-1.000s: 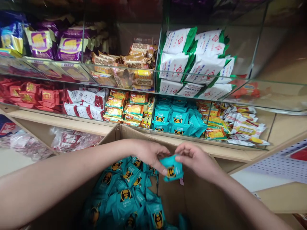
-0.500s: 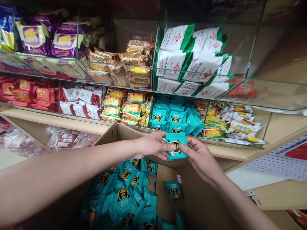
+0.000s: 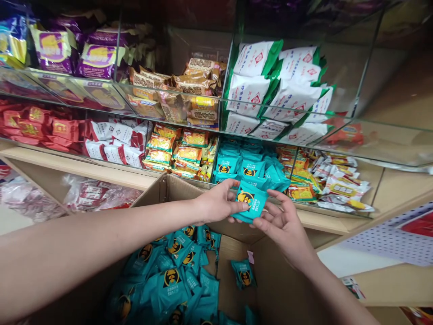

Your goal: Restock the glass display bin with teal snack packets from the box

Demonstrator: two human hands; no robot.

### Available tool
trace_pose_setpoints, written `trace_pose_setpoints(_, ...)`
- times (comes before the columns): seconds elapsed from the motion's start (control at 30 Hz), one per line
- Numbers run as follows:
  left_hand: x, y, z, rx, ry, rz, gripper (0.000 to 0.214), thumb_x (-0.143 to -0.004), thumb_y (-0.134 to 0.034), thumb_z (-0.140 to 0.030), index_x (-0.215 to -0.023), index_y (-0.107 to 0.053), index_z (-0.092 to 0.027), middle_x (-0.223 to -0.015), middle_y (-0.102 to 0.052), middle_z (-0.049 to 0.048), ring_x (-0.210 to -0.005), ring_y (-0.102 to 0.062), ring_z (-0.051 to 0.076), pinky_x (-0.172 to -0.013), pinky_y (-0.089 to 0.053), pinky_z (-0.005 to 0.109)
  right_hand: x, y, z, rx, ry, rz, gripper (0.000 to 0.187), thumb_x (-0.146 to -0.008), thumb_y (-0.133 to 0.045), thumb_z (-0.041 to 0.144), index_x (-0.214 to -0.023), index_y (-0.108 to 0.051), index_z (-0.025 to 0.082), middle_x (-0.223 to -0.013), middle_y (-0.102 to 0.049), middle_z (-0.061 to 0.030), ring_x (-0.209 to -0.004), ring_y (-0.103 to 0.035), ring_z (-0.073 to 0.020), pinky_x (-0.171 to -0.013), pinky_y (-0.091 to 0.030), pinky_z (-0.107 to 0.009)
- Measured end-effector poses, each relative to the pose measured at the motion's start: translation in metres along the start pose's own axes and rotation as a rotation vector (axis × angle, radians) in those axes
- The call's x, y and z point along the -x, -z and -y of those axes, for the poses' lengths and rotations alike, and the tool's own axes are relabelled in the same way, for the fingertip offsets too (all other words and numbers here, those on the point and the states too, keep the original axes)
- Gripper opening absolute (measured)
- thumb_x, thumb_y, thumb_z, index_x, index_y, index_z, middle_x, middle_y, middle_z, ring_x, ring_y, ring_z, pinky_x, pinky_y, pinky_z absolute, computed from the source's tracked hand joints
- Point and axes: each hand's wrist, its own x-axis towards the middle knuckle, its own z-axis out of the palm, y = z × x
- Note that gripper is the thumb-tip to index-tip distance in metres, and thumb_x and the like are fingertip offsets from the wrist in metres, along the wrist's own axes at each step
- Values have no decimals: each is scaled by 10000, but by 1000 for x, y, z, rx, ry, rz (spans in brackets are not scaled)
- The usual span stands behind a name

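Observation:
My left hand (image 3: 216, 204) pinches a small teal snack packet (image 3: 249, 201) with a round black-and-yellow logo, holding it above an open cardboard box (image 3: 158, 189). Beneath the packet my right hand (image 3: 283, 222) lies palm up with its fingers spread, fingertips touching the packet's lower edge. The packet hovers just in front of the glass bin of matching teal packets (image 3: 248, 167) on the lower shelf. Inside the box lies a heap of the same teal packets (image 3: 169, 280), and one lone packet (image 3: 244, 273) rests on the box floor.
Glass-fronted shelf bins hold red packets (image 3: 43, 131), white-and-red packets (image 3: 115, 144), orange-yellow packets (image 3: 176, 151), and mixed packets (image 3: 331, 180). The upper shelf carries purple bags (image 3: 77, 56), brown packs (image 3: 176, 90) and white-green bags (image 3: 277, 85). A wooden ledge (image 3: 84, 169) runs below.
Both hands have lifted the teal packet up from the box and toward the teal bin. The right hand's fingers have opened out beneath it while the left keeps its pinch.

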Motion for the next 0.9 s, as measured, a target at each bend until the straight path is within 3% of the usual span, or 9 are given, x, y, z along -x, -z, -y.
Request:
trace_pose_setpoints(0.1, -1, -2, 0, 63, -25, -45, 543, -742, -562, -168, -1168, -225, -180, -641, -516, -54, -481, -517, 56, -467, -424, 192, 4, -4, -2, 144, 93, 17, 368, -703, -616, 236, -977, -373, 277, -1111, -504, -52, -846, -589, -154, -723, -504, -341)
trace_pose_setpoints(0.23, -1, -3, 1, 109, -52, -78, 581, -723, -594, -188, -1168, -221, -195, -612, -494, -72, -478, -526, 56, -486, -452, 199, 9, -6, -3, 799, 410, -97, 276, -735, -565, 209, -997, -484, 244, -1334, -285, -118, -952, -553, -221, -766, -487, -394)
trace_pose_setpoints(0.33, 0, -3, -1, 86, -36, -72, 541, -738, -578, -236, -1149, -231, -177, -666, -547, -28, -498, -559, 78, -440, -416, 176, 7, 1, 2, 1272, 750, -25, 365, -751, -515, 128, -1103, -469, 214, -1253, -419, -140, -1004, -523, -245, -825, -449, -409)
trace_pose_setpoints(0.43, 2, -2, -7, 50, -49, -88, 501, -773, -510, -348, -1161, -238, -183, -796, -582, 36, -529, -580, 94, -403, -383, 168, -7, 15, 15, 1482, 936, 34, 386, -764, -489, 120, -1143, -429, 161, -1112, -548, -146, -1019, -514, -237, -847, -431, -376)
trace_pose_setpoints(0.53, 4, -1, -11, 2, -66, -45, 452, -794, -461, -354, -1168, -266, -191, -889, -580, 61, -548, -579, 85, -424, -393, 176, -36, 27, 33, 1631, 869, -116, 277, -791, -434, 153, -1063, -470, 117, -1090, -547, -179, -998, -517, -255, -829, -421, -383)
trace_pose_setpoints(0.7, 7, -1, -4, -274, -73, 119, 415, -750, -499, -250, -1129, -354, -164, -846, -582, 36, -583, -575, 90, -475, -400, 191, -96, 25, 50, 1887, 556, -278, 235, -761, -317, 60, -879, -520, 79, -820, -584, -193, -773, -563, -273, -629, -434, -356)
trace_pose_setpoints(0.8, 9, -2, 3, -393, -107, 223, 398, -747, -488, -288, -1113, -394, -162, -809, -595, 18, -603, -575, 94, -522, -405, 205, -121, 16, 48, 1991, 432, -333, 314, -709, -269, -11, -849, -547, 31, -731, -580, -205, -681, -568, -263, -564, -419, -337)
trace_pose_setpoints(0.9, 14, -3, 5, -493, -115, 308, 406, -737, -493, -295, -1118, -424, -173, -766, -602, 0, -605, -563, 91, -534, -394, 201, -134, 12, 43, 2006, 371, -294, 352, -695, -269, -21, -838, -588, 19, -710, -593, -215, -662, -575, -269, -557, -421, -349)
